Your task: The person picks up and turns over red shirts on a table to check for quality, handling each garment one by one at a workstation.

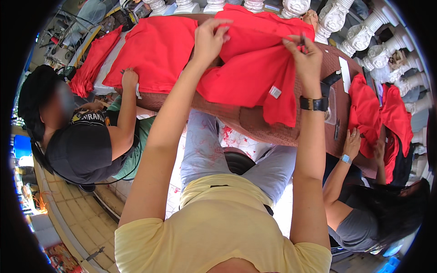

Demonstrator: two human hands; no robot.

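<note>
A red garment (255, 68) hangs over the table's near edge in front of me, with a small white label (275, 92) near its lower right corner. Its upper edge runs taut between my two hands. My left hand (210, 42) is closed at the left end of that edge, thumb and fingers pinching the cloth. At the right end my right hand (306, 59) is closed on the garment. A small dark tool (303, 40) shows between its fingers; I cannot make out its exact kind.
The table has a brown textured cover (241, 119). On the left, a co-worker's hand (130, 78) rests on another red piece (154, 50); at right, another person handles red cloth (364, 107). A dark slim tool (337, 129) lies right of me. White balusters (334, 20) line the far side.
</note>
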